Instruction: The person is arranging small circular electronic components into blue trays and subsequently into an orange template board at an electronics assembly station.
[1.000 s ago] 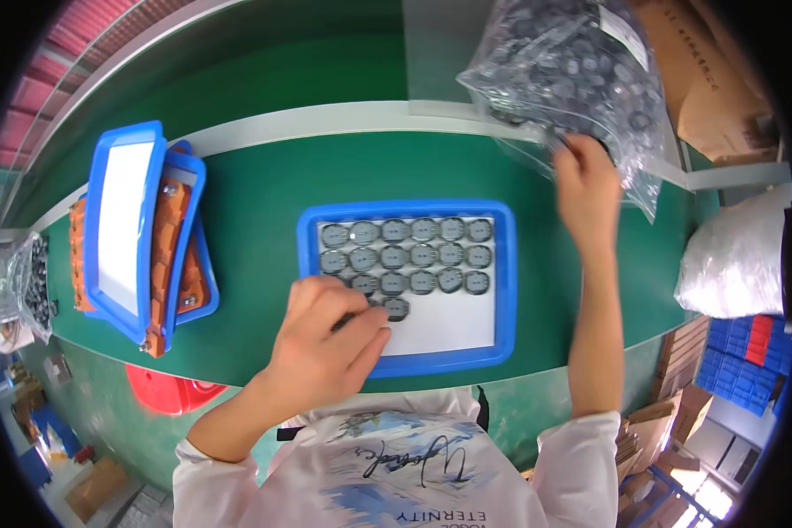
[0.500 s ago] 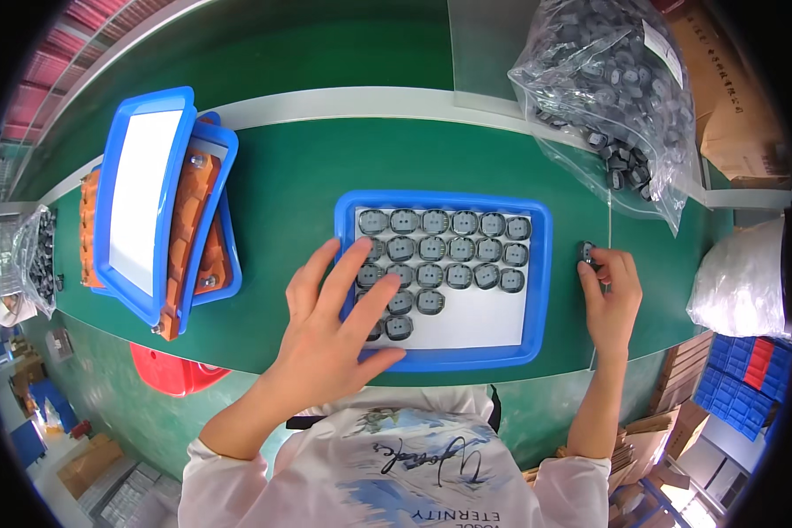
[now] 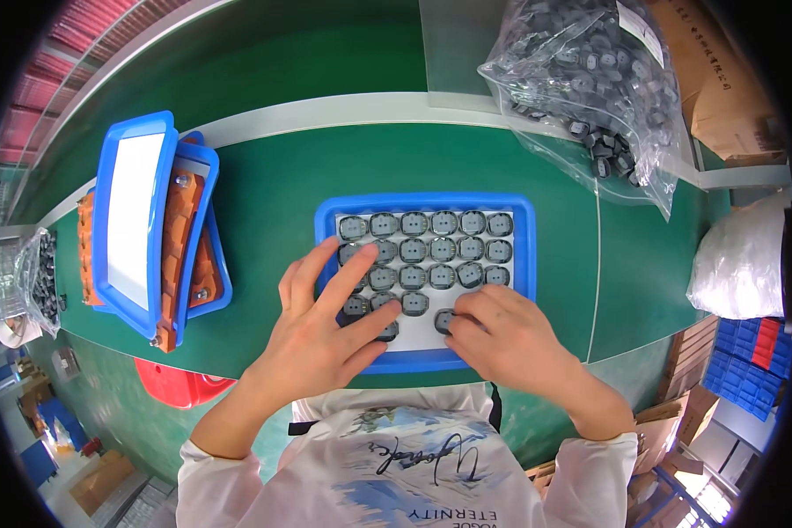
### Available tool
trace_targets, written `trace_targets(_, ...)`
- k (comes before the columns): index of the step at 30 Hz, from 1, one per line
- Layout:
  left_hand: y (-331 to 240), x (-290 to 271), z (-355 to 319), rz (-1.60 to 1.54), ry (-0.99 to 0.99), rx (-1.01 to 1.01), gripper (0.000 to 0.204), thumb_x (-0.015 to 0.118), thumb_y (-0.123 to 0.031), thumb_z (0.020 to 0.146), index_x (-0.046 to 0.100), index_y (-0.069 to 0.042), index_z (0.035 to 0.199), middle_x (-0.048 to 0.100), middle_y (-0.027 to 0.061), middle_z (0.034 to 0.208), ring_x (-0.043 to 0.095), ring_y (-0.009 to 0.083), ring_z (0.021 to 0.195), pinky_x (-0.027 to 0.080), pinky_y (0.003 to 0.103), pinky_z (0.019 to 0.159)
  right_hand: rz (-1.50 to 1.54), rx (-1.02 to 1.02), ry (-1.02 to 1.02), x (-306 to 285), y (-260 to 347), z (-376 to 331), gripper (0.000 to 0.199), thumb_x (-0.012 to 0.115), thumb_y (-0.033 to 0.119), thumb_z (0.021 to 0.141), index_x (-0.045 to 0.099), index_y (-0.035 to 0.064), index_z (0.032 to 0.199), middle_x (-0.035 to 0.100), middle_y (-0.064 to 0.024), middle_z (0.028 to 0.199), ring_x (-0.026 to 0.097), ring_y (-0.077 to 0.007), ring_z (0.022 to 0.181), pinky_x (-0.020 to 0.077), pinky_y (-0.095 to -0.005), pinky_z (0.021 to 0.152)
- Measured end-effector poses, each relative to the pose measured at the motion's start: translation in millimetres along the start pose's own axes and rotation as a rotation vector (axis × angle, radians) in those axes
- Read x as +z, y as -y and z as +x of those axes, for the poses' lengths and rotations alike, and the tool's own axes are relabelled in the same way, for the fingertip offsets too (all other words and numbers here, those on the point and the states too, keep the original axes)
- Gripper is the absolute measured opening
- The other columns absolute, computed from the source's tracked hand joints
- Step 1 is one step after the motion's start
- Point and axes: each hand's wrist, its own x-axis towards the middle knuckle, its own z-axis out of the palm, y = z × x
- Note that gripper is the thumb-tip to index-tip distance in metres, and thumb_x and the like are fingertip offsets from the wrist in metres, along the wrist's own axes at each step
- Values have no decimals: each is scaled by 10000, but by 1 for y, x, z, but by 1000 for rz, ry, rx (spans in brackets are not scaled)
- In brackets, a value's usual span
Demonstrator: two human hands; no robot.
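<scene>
Blue tray [image 3: 524,246], white inside; dark grey parts [image 3: 413,251]; green table [image 3: 264,211]; orange stack [image 3: 180,255].

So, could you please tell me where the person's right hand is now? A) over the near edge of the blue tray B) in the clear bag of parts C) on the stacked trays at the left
A: the right hand rests over the near edge of the blue tray, fingertips at a grey part; the clear bag lies untouched beyond.

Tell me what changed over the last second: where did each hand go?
The right hand came back from the clear bag of grey parts at the far right, carrying parts, and now sets one down in the blue tray at its near row. The left hand stayed spread over the tray's near left corner. The rows of round grey parts, the stacked blue trays and the bag stayed put.
</scene>
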Motion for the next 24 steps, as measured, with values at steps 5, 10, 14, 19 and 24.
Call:
trace_targets(5, 6, -4, 2, -59, 14, 50, 454, 880, -266, 682, 771, -202, 1119, 401, 162, 1580, 349, 473, 1403, 349, 594, 1055, -68, -1, -36, 2, 5, 6, 203, 730, 39, 682, 680, 34, 878, 604, -93, 982, 594, -278, 848, 512, -375, 710)
trace_targets(10, 5, -4, 4, -98, 3, 53, 457, 883, -263, 675, 764, -176, 1107, 409, 165, 1573, 353, 470, 1404, 351, 596, 1054, -99, 25, -111, 8, 2, 8, 230, 724, 19, 661, 693, 23, 888, 571, -85, 949, 563, -266, 823, 497, -360, 702)
trace_targets(14, 6, 2, 3, -87, -25, 68, 447, 883, -248, 669, 754, -144, 1085, 413, 173, 1567, 351, 463, 1411, 348, 603, 1056, -93, 27, -127, 10, 1, 9, 215, 722, 9, 665, 689, 22, 877, 567, -86, 939, 566, -267, 823, 496, -363, 697)
trace_targets(19, 5, 1, 2, -83, -36, 61, 460, 886, -253, 625, 776, -131, 1055, 454, 201, 1545, 358, 486, 1409, 345, 600, 1075, -81, 37, -142, 13, 1, 11, 220, 730, 14, 666, 692, 26, 883, 565, -79, 939, 567, -264, 814, 492, -374, 705)
trace_targets(24, 2, -1, -3, -116, -37, 54, 442, 884, -240, 631, 775, -123, 1043, 457, 201, 1542, 366, 483, 1405, 348, 600, 1070, -26, 24, -203, 13, 13, 28, 237, 735, 22, 677, 706, 48, 911, 564, -67, 958, 568, -260, 841, 484, -387, 729)
